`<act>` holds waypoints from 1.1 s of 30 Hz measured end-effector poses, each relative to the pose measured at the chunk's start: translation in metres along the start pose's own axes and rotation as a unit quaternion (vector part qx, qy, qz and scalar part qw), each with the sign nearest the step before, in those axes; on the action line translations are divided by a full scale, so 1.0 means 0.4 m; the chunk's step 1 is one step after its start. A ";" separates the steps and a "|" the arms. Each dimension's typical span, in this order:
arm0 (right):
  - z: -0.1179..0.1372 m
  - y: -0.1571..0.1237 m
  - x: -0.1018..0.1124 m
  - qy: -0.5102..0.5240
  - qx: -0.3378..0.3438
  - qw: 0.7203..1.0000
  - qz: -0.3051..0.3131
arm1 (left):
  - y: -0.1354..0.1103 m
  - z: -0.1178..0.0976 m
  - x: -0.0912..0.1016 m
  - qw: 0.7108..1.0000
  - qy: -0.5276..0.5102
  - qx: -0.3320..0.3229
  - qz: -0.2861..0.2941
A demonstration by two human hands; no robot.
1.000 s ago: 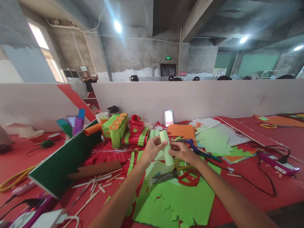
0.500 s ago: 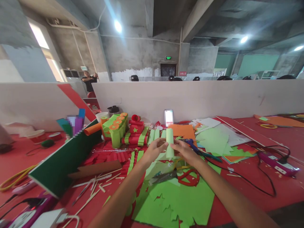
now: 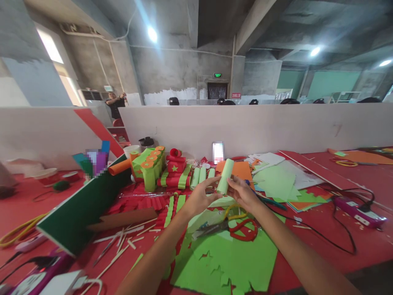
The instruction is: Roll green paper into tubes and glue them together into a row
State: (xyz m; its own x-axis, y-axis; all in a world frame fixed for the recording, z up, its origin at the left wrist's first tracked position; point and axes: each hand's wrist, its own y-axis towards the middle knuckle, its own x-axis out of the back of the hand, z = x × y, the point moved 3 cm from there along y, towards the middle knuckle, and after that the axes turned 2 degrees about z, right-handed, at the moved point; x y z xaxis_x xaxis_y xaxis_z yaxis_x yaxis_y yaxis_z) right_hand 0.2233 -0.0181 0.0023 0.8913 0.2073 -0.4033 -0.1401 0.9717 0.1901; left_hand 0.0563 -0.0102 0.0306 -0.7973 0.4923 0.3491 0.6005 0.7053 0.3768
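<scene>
A pale green paper tube point(image 3: 226, 176) stands tilted between my hands, its top leaning right. My right hand point(image 3: 243, 191) grips its right side with the fingertips. My left hand point(image 3: 201, 198) is at its left, thumb and fingers apart, the fingertips close to the tube; whether they touch it I cannot tell. Just left of it, several similar pale green tubes point(image 3: 202, 175) stand in a row. Below my hands, scissors with red and yellow handles point(image 3: 244, 230) lie on a green sheet point(image 3: 227, 258) with star-shaped cutouts.
Red and green paper rolls point(image 3: 175, 180) and green shapes with orange tops point(image 3: 150, 174) stand at centre left. A dark green board point(image 3: 82, 209) leans beside wooden sticks point(image 3: 118, 250). Paper scraps point(image 3: 276, 180) lie right, near a purple power strip point(image 3: 359, 213). A phone point(image 3: 218, 152) leans against the white partition point(image 3: 260, 127).
The tube has gone from upright to tilted right and moved slightly up and right with my right hand. My left hand's fingers have opened away from it.
</scene>
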 end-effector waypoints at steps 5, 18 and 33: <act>-0.004 0.003 0.011 -0.014 0.006 1.000 0.011 | 0.000 0.004 0.003 0.998 0.051 -0.021 -0.008; -0.009 0.003 0.019 -0.030 0.007 0.999 0.009 | -0.005 0.005 0.002 0.994 0.099 -0.038 -0.012; 0.025 0.001 0.002 -0.143 0.092 0.985 -0.003 | -0.004 0.008 -0.001 0.992 0.105 -0.069 -0.006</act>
State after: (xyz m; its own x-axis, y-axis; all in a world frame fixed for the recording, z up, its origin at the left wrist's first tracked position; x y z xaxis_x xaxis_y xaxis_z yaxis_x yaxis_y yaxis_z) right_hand 0.2284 -0.0186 0.0108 0.9805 0.1361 -0.1417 -0.0773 0.9304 0.3584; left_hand 0.0553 -0.0098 0.0271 -0.7828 0.3570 0.5097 0.6054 0.6265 0.4909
